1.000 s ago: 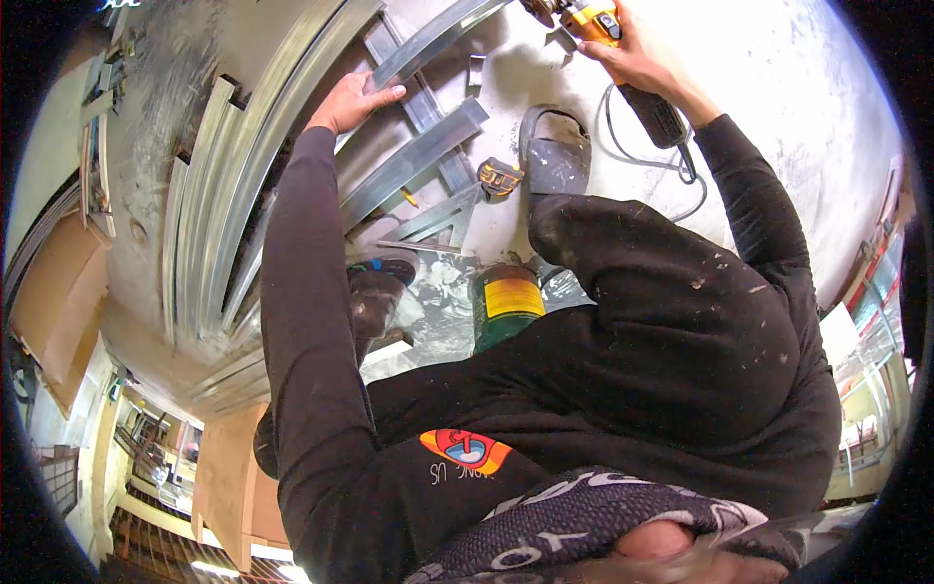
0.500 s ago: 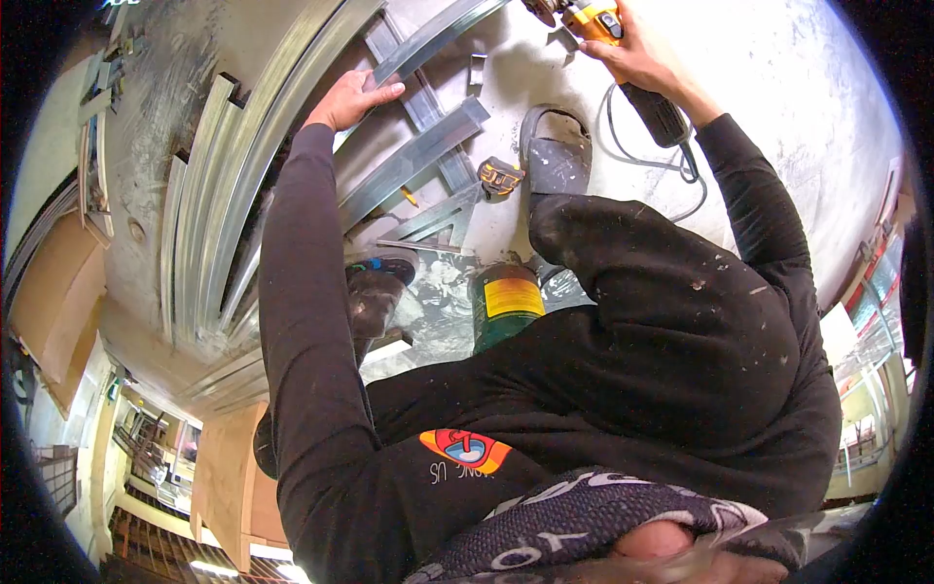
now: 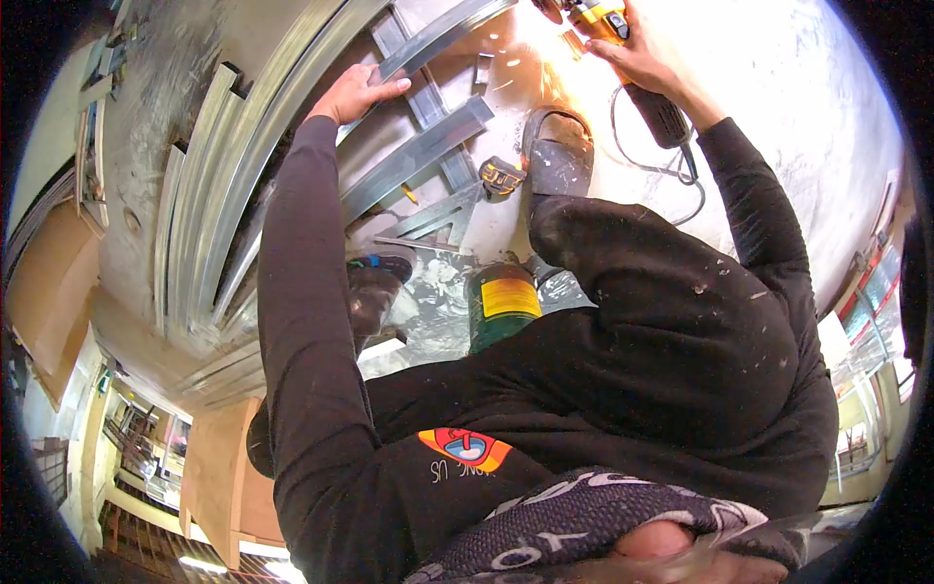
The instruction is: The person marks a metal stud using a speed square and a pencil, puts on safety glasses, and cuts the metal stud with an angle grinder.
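Note:
My left hand (image 3: pixel 352 94) grips the near end of a metal channel (image 3: pixel 443 37), its thumb along the top and the other fingers partly hidden. In my right hand (image 3: pixel 644 60) is a yellow and black angle grinder (image 3: pixel 658 115), held at the upper edge of the view. Bright orange sparks (image 3: pixel 556 60) spray from its disc toward my sandal (image 3: pixel 561 161). Where the disc meets the metal is cut off by the frame edge. A short channel piece (image 3: pixel 418 156) lies below my left hand, across another channel.
A tape measure (image 3: pixel 500 176), a pencil (image 3: pixel 410 194) and a triangular square (image 3: pixel 438 218) lie near my feet. Long metal channels (image 3: pixel 229 185) are stacked at left. A green can (image 3: pixel 503 304) stands between my legs. The grinder's cord (image 3: pixel 621 146) loops on the floor at right.
Sparks now fly from the grinder's disc, where none showed before, and the floor there glows brighter. Both hands hold nearly the same positions.

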Tool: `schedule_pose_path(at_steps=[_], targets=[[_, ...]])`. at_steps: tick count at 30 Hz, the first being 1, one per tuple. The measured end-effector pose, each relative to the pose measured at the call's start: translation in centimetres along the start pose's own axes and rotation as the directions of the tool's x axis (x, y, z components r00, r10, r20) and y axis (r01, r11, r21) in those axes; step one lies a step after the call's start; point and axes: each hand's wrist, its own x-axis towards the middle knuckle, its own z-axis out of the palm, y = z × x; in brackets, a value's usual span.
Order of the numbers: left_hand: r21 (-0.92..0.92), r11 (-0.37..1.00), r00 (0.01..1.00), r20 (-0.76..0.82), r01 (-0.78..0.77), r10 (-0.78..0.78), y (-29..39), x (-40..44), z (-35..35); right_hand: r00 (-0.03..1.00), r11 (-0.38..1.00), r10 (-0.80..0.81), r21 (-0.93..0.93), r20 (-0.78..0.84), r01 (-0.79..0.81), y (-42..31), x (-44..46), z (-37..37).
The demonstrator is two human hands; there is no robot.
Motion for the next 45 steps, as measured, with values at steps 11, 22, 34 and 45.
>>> schedule_pose_path(at_steps=[11, 22, 34, 45], targets=[[-0.077, 0.997, 1.000, 0.008, -0.005, 0.006, -1.7, 0.7, 0.8, 0.998, 0.995, -0.058, -0.079, -0.019, 0.057, 1.1, 0.6, 0.7], [-0.103, 0.995, 1.000, 0.017, 0.005, -0.003, -1.6, 0.7, 1.0, 0.995, 0.986, 0.102, -0.131, -0.001, -0.102, 0.9, 0.2, 0.9], [-0.086, 0.996, 0.999, 0.003, 0.037, -0.037, -1.6, 0.6, 1.1, 0.983, 0.932, -0.168, 0.313, -0.072, 0.182, 11.8, 3.6, 5.8], [-0.146, 0.988, 0.999, -0.010, -0.046, 0.045, -0.4, 0.1, 0.7, 0.969, 0.894, -0.237, 0.376, -0.065, 0.243, 13.4, 5.5, 6.2]])
